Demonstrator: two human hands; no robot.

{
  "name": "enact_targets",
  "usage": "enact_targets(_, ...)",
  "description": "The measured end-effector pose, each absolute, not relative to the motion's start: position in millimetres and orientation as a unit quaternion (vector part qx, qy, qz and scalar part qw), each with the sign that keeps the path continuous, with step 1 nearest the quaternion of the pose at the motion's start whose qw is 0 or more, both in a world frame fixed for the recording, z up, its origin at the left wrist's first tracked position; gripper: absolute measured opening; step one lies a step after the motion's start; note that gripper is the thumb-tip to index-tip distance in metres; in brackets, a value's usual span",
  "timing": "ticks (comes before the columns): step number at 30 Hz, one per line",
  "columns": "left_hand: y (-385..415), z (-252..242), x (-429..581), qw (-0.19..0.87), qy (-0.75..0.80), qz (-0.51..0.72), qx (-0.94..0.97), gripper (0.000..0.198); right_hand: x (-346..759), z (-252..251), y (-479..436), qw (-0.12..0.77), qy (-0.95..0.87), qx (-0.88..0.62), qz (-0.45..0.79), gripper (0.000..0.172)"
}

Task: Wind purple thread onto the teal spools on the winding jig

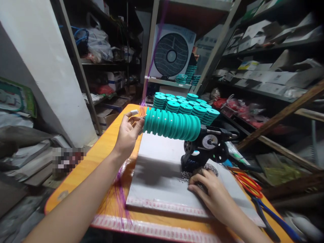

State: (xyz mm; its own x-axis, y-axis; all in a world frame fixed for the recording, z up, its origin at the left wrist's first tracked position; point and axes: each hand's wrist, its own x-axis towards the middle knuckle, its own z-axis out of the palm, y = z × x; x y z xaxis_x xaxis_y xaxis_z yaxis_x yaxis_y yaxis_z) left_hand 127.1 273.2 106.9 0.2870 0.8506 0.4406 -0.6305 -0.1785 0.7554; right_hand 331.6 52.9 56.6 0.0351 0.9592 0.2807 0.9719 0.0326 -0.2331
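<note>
A row of green spools (pixel 172 124) lies on its side along the shaft of a black winding machine (pixel 206 143) with a round dial. Small white dots run along the row's upper side. At the row's left end, my left hand (pixel 129 131) has thumb and fingers pinched together; what lies between them is too small to tell. Purple threads (pixel 143 101) hang down close to those fingertips. Below the machine, my right hand (pixel 209 185) reaches with bent fingers into a heap of small silvery pieces (pixel 186 176). Its fingertips are partly hidden.
Stacks of green spools (pixel 186 107) stand behind the row. A white board (pixel 157 185) covers part of the orange table (pixel 76 189). Orange-handled scissors (pixel 249 182) and blue-and-black-handled pliers (pixel 270 216) lie right. Beyond are a box fan (pixel 172 54) and loaded shelves (pixel 263 87).
</note>
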Motion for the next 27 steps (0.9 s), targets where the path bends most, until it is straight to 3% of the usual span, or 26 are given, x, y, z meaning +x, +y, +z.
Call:
enact_targets(6, 273, 108, 127, 0.635, 0.115, 0.584, 0.492, 0.045, 313, 71, 53, 0.213, -0.734, -0.631, -0.13, 0.014)
enact_targets(9, 273, 108, 127, 0.634, 0.117, 0.584, 0.493, 0.045, 301, 107, 61, 0.288, -0.742, -0.59, -0.136, 0.01)
enact_targets(13, 273, 108, 126, 0.63, 0.12, 0.585, 0.496, 0.045, 292, 163, 84, 0.342, -0.732, -0.533, -0.252, 0.012)
enact_targets(18, 272, 108, 126, 0.637, 0.117, 0.582, 0.492, 0.044, 288, 197, 119, 0.324, -0.724, -0.496, -0.352, 0.016)
enact_targets(27, 273, 107, 126, 0.631, 0.12, 0.583, 0.499, 0.043, 291, 193, 137, 0.251, -0.737, -0.49, -0.393, 0.024)
